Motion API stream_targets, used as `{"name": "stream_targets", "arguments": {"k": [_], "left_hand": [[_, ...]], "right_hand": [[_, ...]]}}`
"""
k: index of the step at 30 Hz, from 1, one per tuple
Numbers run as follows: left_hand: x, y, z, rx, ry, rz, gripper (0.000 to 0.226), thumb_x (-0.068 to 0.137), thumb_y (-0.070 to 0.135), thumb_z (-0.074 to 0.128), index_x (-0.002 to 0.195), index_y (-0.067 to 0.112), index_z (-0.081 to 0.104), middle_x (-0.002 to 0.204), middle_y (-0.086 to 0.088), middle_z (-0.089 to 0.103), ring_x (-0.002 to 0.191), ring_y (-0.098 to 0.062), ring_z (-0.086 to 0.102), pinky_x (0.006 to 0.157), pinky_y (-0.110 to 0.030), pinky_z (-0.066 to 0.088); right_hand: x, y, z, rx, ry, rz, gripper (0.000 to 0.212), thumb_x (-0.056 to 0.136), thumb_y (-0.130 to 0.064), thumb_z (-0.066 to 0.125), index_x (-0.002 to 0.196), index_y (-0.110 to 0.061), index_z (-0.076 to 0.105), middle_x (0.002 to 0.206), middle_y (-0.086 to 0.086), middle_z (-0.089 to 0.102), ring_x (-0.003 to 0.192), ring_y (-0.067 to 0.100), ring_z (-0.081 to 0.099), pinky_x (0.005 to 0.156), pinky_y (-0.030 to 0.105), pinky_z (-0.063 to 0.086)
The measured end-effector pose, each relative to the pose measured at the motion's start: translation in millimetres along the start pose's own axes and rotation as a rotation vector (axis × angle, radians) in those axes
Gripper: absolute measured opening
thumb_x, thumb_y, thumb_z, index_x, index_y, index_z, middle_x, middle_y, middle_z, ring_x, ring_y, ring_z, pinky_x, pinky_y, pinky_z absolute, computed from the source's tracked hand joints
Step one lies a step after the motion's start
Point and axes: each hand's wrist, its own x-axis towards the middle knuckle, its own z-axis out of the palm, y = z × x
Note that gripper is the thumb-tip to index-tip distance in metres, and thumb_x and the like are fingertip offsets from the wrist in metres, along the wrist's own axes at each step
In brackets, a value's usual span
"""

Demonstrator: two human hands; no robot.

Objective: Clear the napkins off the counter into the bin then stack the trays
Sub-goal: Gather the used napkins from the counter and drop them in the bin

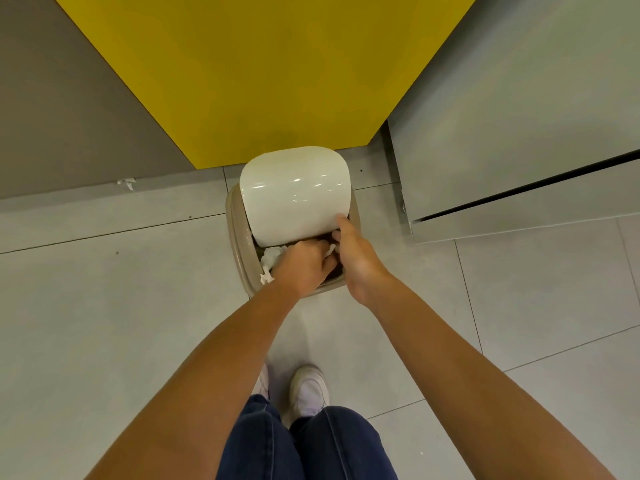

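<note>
Beige bin (239, 251) on tiled floor (104, 306), white swing lid (294, 195) tipped open by right hand (356, 261) at 3 o'clock; left hand (304, 268), clenched on crumpled white napkins (272, 259), sat in the opening.

The floor (104, 323) has big pale grey tiles. A yellow panel (259, 71) stands behind, a brown wall (52, 116) left, a grey cabinet (519, 116) right.

Beige bin (239, 251), cream lid (294, 195); white napkins (272, 256); yellow panel (263, 71); grey floor tiles (104, 306).
</note>
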Motion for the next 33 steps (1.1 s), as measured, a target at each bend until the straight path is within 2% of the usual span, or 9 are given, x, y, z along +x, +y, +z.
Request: {"name": "stream_targets", "arguments": {"k": [2, 5, 8, 13, 18, 21, 24, 29, 33], "left_hand": [[1.1, 0.2, 3.2, 0.093, -0.036, -0.004, 0.03, 0.092, 0.025, 0.046, 0.107, 0.005, 0.064, 0.102, -0.015, 0.067, 0.095, -0.033, 0.062, 0.082, -0.041, 0.052], [3.5, 0.3, 3.8, 0.22, -0.072, -0.081, 0.028, 0.094, 0.021, 0.047, 0.116, 0.009, 0.059, 0.118, -0.01, 0.06, 0.113, -0.027, 0.052, 0.097, -0.036, 0.044], [0.2, 2.1, 4.3, 0.105, -0.068, -0.158, 0.029, 0.095, 0.016, 0.046, 0.121, 0.01, 0.056, 0.122, -0.008, 0.059, 0.116, -0.025, 0.051, 0.101, -0.031, 0.039], [-13.3, 7.3, -3.1, 0.093, -0.086, -0.132, 0.019, 0.092, 0.011, 0.048, 0.104, 0.004, 0.062, 0.106, -0.014, 0.064, 0.096, -0.029, 0.059, 0.082, -0.035, 0.047], [-41.0, 25.7, -30.8, 0.102, -0.031, 0.001, 0.023, 0.091, 0.01, 0.053, 0.111, 0.008, 0.065, 0.107, -0.009, 0.064, 0.095, -0.025, 0.06, 0.085, -0.034, 0.051], [-65.1, 39.9, -58.5, 0.14, -0.006, -0.009, 0.027, 0.093, 0.013, 0.053, 0.117, 0.01, 0.063, 0.108, -0.009, 0.062, 0.099, -0.024, 0.058, 0.085, -0.034, 0.05], [-92.5, 61.5, -90.6, 0.148, 0.04, -0.029, 0.029, 0.094, 0.017, 0.052, 0.122, 0.013, 0.059, 0.115, -0.008, 0.061, 0.106, -0.024, 0.057, 0.087, -0.031, 0.049], [-140.4, 99.4, -146.6, 0.136, 0.09, -0.083, 0.03, 0.092, 0.02, 0.054, 0.121, 0.016, 0.059, 0.117, -0.005, 0.061, 0.109, -0.023, 0.056, 0.086, -0.035, 0.05], [-178.6, 131.1, -191.3, 0.109, 0.164, -0.094, 0.03, 0.089, 0.025, 0.057, 0.118, 0.018, 0.062, 0.111, -0.004, 0.064, 0.108, -0.024, 0.055, 0.081, -0.032, 0.047]], "right_hand": [[-1.2, 0.0, 0.5, 0.002, 0.001, -0.005, 0.056, 0.098, -0.049, 0.028, 0.14, -0.014, 0.04, 0.14, 0.005, 0.047, 0.121, 0.017, 0.044, 0.089, 0.026, 0.031], [-1.6, 0.3, 0.2, 0.006, 0.013, -0.021, 0.054, 0.099, -0.047, 0.028, 0.141, -0.014, 0.038, 0.141, 0.005, 0.046, 0.124, 0.016, 0.043, 0.087, 0.025, 0.029], [-2.8, -0.2, 0.4, -0.003, 0.021, -0.023, 0.054, 0.099, -0.047, 0.028, 0.141, -0.015, 0.037, 0.14, 0.006, 0.046, 0.117, 0.014, 0.044, 0.086, 0.025, 0.03], [-10.2, -1.5, 3.0, 0.051, 0.023, 0.022, 0.056, 0.099, -0.048, 0.029, 0.142, -0.014, 0.037, 0.141, 0.009, 0.047, 0.128, 0.023, 0.044, 0.098, 0.032, 0.037], [-37.1, -8.2, 1.6, 0.1, -0.007, 0.006, 0.052, 0.1, -0.044, 0.031, 0.138, -0.01, 0.042, 0.136, 0.012, 0.051, 0.11, 0.023, 0.053, 0.083, 0.028, 0.041], [-62.7, -16.1, 1.7, 0.055, 0.003, -0.002, 0.052, 0.1, -0.044, 0.03, 0.139, -0.013, 0.042, 0.144, 0.009, 0.042, 0.129, 0.026, 0.042, 0.099, 0.033, 0.037], [-96.4, -24.5, 3.7, 0.016, 0.026, -0.004, 0.052, 0.099, -0.047, 0.031, 0.136, -0.015, 0.046, 0.148, 0.007, 0.038, 0.135, 0.027, 0.035, 0.113, 0.04, 0.029], [-167.4, -42.9, 2.3, -0.026, -0.001, -0.023, 0.05, 0.099, -0.046, 0.033, 0.133, -0.014, 0.049, 0.144, 0.007, 0.042, 0.133, 0.026, 0.038, 0.111, 0.039, 0.032], [-226.7, -65.1, -0.3, -0.043, -0.042, -0.077, 0.048, 0.098, -0.045, 0.034, 0.132, -0.014, 0.05, 0.139, 0.009, 0.046, 0.126, 0.025, 0.045, 0.102, 0.036, 0.037]]}}
